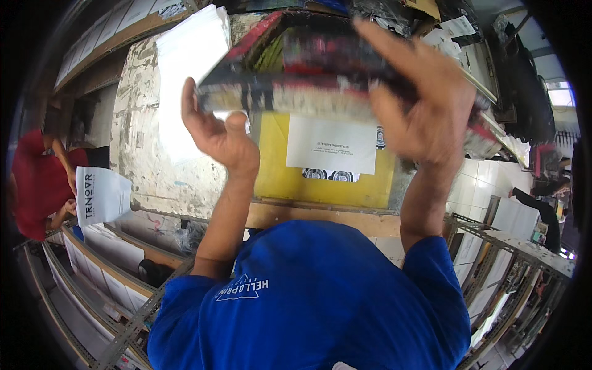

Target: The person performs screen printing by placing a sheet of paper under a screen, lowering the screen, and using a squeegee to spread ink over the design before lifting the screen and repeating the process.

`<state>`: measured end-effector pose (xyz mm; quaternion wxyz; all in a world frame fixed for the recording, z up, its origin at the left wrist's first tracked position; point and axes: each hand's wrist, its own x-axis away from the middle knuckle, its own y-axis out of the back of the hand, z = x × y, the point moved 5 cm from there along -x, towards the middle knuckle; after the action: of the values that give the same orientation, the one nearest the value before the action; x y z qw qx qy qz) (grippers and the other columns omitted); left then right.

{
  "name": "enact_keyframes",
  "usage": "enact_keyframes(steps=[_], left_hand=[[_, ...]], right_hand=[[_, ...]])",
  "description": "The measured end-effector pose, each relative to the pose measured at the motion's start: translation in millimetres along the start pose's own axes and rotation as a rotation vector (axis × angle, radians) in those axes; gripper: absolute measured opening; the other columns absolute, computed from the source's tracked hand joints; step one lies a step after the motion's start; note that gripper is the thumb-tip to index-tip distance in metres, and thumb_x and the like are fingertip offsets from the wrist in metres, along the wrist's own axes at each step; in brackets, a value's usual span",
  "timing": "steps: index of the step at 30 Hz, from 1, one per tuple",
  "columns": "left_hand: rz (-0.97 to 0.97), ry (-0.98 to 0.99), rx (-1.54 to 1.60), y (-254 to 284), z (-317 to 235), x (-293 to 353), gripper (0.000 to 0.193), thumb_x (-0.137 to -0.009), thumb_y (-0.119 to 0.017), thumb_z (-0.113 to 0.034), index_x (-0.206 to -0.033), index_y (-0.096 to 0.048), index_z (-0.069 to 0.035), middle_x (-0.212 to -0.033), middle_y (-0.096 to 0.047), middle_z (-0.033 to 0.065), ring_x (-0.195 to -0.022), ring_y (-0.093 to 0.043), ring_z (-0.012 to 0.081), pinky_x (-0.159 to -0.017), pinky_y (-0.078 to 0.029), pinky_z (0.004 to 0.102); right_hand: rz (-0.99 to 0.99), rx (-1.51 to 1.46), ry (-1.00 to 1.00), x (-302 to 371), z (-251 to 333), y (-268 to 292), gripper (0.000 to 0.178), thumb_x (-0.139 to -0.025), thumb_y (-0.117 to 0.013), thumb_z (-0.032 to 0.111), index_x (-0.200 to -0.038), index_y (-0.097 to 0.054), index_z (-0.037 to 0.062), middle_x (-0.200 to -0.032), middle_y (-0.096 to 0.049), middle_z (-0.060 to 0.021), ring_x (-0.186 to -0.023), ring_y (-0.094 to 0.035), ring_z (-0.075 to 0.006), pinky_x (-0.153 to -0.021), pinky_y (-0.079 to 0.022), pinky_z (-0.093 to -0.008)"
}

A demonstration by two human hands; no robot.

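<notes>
A paint-stained screen printing frame is raised at a tilt, its near edge toward me. My left hand is closed on its near left corner, thumb below and fingers at the end. Blurred by motion, my right hand grips about the right corner, with its index finger and thumb stretched across the frame. Under the frame lies a white printed sheet on a yellow board. Dark round prints on another sheet show at its lower edge. The frame hides the far part of the board.
White sheets lie on the stained table to the left. At far left, a person in red holds a white printed bag. Metal racks stand at lower left and right. Clutter fills the far right.
</notes>
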<state>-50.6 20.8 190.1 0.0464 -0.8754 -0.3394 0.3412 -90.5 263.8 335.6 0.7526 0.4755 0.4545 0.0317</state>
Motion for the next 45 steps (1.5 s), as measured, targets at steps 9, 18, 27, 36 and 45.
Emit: enact_keyframes(steps=[9,18,27,36,45], left_hand=[[0.463,0.227,-0.482,-70,232,-17,0.039,-0.09,-0.076,-0.026,-0.123,-0.071,-0.005,-0.113,-0.07,0.0113,-0.104,-0.065,0.0316,-0.092,-0.049,0.0422],[0.782,0.13,-1.068,-99,307,29,0.03,-0.082,-0.082,-0.034,-0.111,-0.079,-0.028,-0.112,-0.068,0.005,-0.114,-0.061,0.0271,-0.095,-0.046,0.0545],[0.673,-0.034,-0.835,-101,314,26,0.007,-0.085,-0.074,-0.013,-0.09,-0.076,-0.017,-0.109,-0.07,0.0031,-0.104,-0.064,0.0325,-0.088,-0.053,0.0432],[0.748,0.311,-0.851,-101,299,23,0.007,-0.088,-0.071,-0.01,-0.093,-0.074,-0.013,-0.089,-0.074,0.0099,-0.085,-0.07,0.0362,-0.075,-0.055,0.0469],[0.466,0.218,-0.761,-48,211,-17,0.006,-0.09,-0.069,-0.01,-0.096,-0.071,-0.01,-0.09,-0.074,0.0156,-0.083,-0.07,0.0393,-0.073,-0.053,0.0489]], right_hand=[[0.041,-0.07,-0.072,-96,-26,25,0.05,-0.073,-0.06,0.019,-0.115,-0.075,-0.0043,-0.079,-0.075,-0.0163,-0.064,-0.064,-0.022,-0.064,-0.053,-0.034],[0.078,-0.333,-0.11,-107,-39,34,0.048,-0.075,-0.059,0.019,-0.111,-0.073,-0.0091,-0.078,-0.074,-0.0178,-0.064,-0.065,-0.0224,-0.062,-0.054,-0.0348],[0.189,-0.409,-0.16,-115,-43,35,0.043,-0.076,-0.06,0.018,-0.107,-0.074,-0.0088,-0.069,-0.072,-0.0151,-0.055,-0.061,-0.019,-0.054,-0.051,-0.0346],[0.013,-0.108,-0.147,-108,-35,26,0.048,-0.074,-0.062,0.02,-0.112,-0.074,-0.0077,-0.08,-0.076,-0.0191,-0.068,-0.07,-0.023,-0.07,-0.058,-0.0327],[0.1,-0.108,-0.25,-113,-51,24,0.049,-0.076,-0.063,0.018,-0.118,-0.073,-0.0055,-0.09,-0.077,-0.0158,-0.073,-0.069,-0.0191,-0.07,-0.056,-0.0295]])
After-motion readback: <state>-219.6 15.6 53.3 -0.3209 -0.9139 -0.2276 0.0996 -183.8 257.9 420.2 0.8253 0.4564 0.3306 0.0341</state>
